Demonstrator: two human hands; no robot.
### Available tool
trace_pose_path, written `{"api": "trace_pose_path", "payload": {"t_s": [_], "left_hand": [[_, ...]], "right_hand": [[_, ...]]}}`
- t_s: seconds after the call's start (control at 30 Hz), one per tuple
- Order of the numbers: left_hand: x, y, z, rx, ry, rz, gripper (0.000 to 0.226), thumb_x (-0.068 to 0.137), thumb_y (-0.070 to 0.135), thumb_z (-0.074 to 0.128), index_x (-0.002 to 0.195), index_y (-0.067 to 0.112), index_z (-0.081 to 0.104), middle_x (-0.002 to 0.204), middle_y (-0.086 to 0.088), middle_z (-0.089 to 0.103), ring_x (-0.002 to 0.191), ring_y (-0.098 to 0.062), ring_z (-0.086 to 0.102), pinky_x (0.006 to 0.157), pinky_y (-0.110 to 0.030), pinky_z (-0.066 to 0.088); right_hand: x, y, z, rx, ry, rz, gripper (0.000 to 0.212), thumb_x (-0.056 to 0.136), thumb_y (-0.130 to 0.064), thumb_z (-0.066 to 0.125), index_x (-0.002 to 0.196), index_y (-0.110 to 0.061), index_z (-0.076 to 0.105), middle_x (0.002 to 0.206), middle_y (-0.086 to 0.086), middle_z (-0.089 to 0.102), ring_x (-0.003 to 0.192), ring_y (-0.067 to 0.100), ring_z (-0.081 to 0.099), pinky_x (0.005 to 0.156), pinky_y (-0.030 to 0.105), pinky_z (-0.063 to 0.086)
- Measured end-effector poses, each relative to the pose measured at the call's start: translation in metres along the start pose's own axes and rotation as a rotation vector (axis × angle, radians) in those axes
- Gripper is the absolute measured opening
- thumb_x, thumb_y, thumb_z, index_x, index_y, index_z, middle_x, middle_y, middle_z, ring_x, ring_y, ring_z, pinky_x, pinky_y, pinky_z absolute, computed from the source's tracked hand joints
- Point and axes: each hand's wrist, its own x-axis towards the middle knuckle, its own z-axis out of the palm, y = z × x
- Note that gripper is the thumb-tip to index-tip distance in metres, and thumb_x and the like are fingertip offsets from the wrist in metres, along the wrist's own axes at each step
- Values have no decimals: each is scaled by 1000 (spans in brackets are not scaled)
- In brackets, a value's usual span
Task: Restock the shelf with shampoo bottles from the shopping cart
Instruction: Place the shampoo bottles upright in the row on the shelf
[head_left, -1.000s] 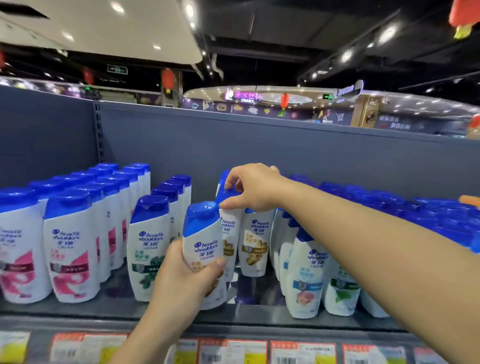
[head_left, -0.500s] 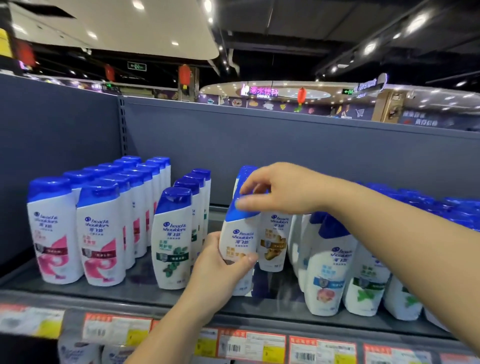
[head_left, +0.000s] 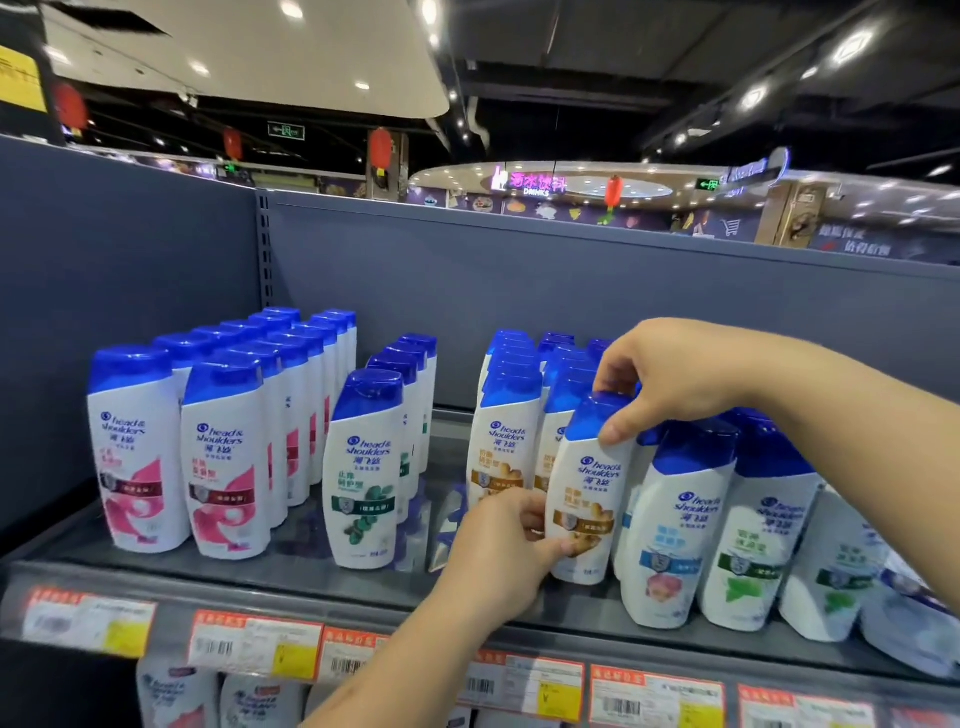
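Gold-labelled shampoo bottle (head_left: 584, 499) sits pinched at its cap by my right hand (head_left: 670, 374) and low down by my left hand (head_left: 498, 551), steadying it upright into its row

We see glossy white plastic on the shampoo bottle (head_left: 587, 499), smooth, with a shiny blue plastic cap (head_left: 605, 413) catching highlights. Its gold label looks like printed film, slightly glossy. The shelf (head_left: 291, 564) deck is smooth and reflective, mirroring the bottles. The back panel (head_left: 519, 291) is matt grey painted metal. The price tags (head_left: 254, 644) look like paper behind clear glossy plastic strip.
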Motion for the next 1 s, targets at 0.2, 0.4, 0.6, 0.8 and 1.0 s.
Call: {"api": "trace_pose_path", "payload": {"t_s": [0.2,0.4,0.6,0.8,1.0], "left_hand": [[5,-7,-29,73,421,-18,37,78,31,76,103,27,50,105,10,58,92,-6,58,79,-22,50],[30,-6,-15,155,407,-129,72,74,38,76,131,28,33,117,-1,55,96,-16,53,76,-32,47],[34,-12,-14,142,415,-128,52,81,36,71,120,27,36,113,2,61,97,-18,62,75,-35,54],[35,-16,-15,121,378,-136,53,84,35,69,125,25,38,119,3,61,104,-16,61,77,-31,53],[32,-17,-17,94,338,-135,54,84,34,69,128,25,37,121,4,60,106,-15,61,85,-33,55]], "right_hand": [[7,-12,-14,223,192,-46,48,68,-65,66,105,-35,66,94,-17,66,90,8,63,82,28,49],[54,-44,7,103,129,-112,41,76,-49,71,113,-32,67,106,-8,69,98,16,61,93,39,48],[54,-24,0,148,104,-60,46,71,-47,78,110,-27,64,100,-6,66,85,14,63,73,28,49],[51,-5,-5,11,5,21,39,69,-46,80,102,-29,71,88,-11,65,93,20,62,81,29,49],[52,-5,-10,-8,-6,9,39,68,-49,79,101,-30,72,88,-10,65,94,20,62,85,33,51]]}}
